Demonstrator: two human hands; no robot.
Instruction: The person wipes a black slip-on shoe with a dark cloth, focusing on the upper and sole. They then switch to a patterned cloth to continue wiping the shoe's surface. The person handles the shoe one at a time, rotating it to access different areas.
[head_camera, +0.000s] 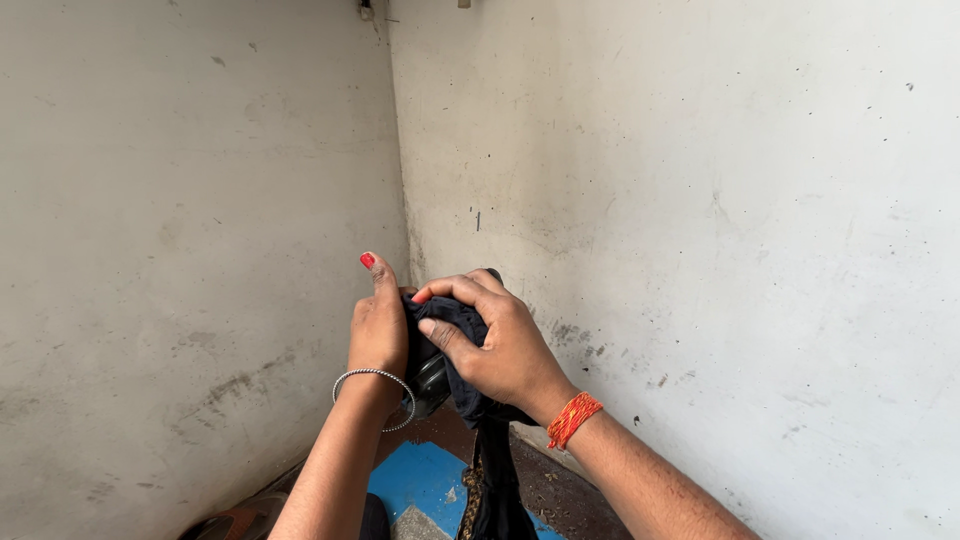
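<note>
Up by the grey wall corner, the left hand (378, 335) and right hand (500, 345) squeeze a soft dark cloth (470, 385) around something shiny black, which might slip and drop.

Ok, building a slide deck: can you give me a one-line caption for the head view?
Both hands, left hand and right hand, grip a dark cloth around a black object before a wall corner.

A dark navy cloth (470, 340) is the centre: red nail polish and a silver bangle (375, 392) just left of it, an orange-red thread band (573, 418) lower right, a blue floor patch (425, 475) below, stained grey-white walls (700, 200) behind.
</note>
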